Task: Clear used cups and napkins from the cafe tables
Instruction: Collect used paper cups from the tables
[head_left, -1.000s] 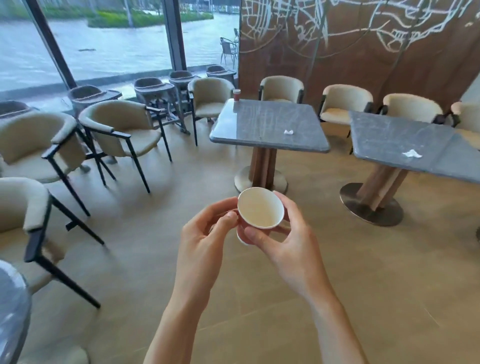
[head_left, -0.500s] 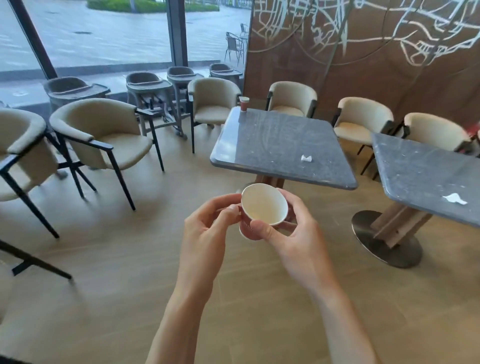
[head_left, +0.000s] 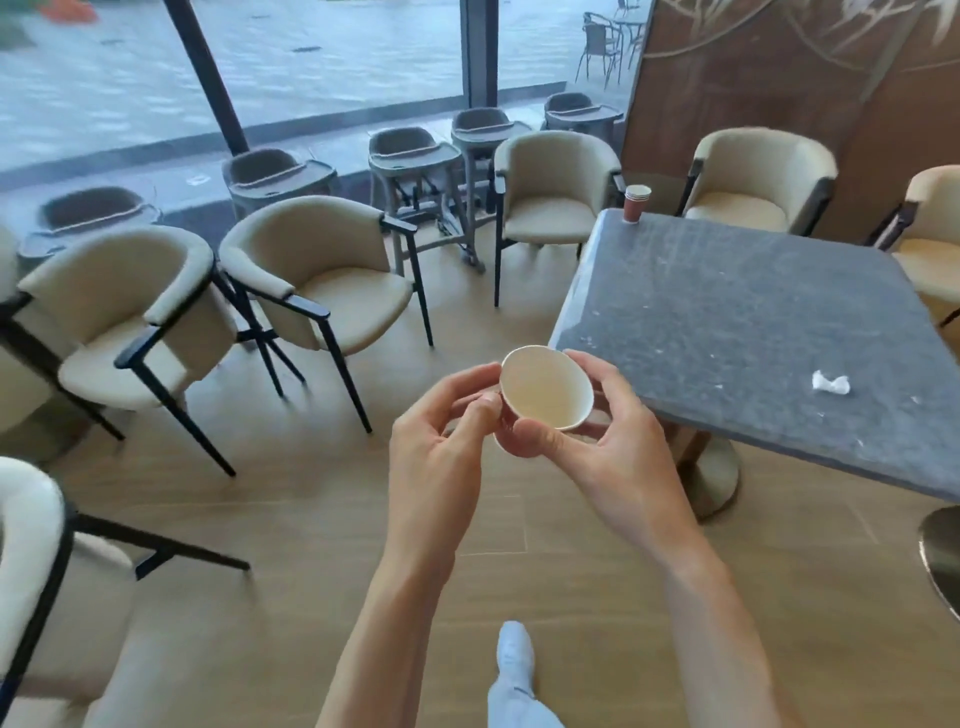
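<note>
Both hands grasp one empty paper cup in front of the body: the right hand curls its thumb and fingers around the cup's side, and the left hand pinches the wall near the rim. The crumpled napkin lies on the grey stone table, to the right and a little ahead, so the right hand is nearer to it. The stack of red cups stands upright at the table's far left corner, well apart from both hands, and I judge the napkin is the easier next pick.
</note>
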